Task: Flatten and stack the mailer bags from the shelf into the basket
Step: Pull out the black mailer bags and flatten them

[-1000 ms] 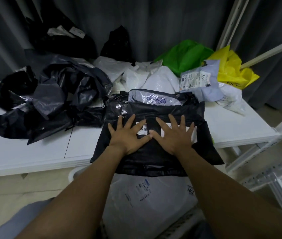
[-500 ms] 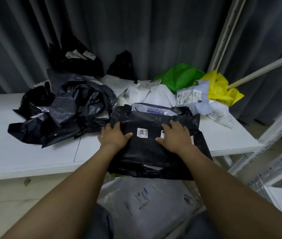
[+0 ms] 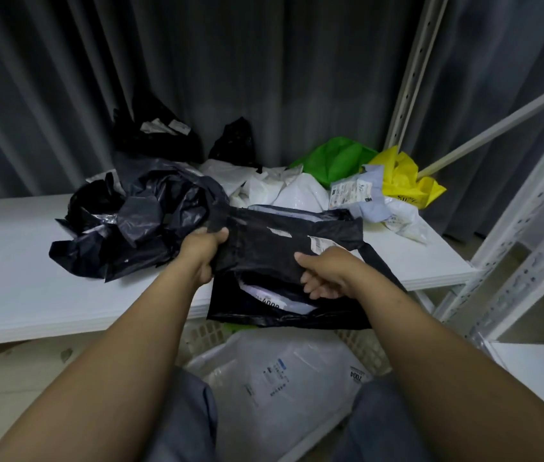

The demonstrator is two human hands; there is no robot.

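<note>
The black mailer bag [image 3: 270, 251] is held at the near edge of the white shelf [image 3: 14, 261], its lower part hanging over the white lattice basket [image 3: 202, 335] below. The left hand [image 3: 202, 253] has its grip clamped on the bag's left edge, thumb on top. The right hand [image 3: 327, 273] has its grip clamped on the bag's near right part, fingers curled underneath. A flat white mailer bag [image 3: 283, 378] lies in the basket. On the shelf, a heap of crumpled black bags [image 3: 144, 221] sits just left of the held bag. White bags [image 3: 283, 191], a green bag [image 3: 337, 160], a yellow bag [image 3: 403, 181] and a pale blue labelled mailer [image 3: 360, 191] lie farther back on the right.
</note>
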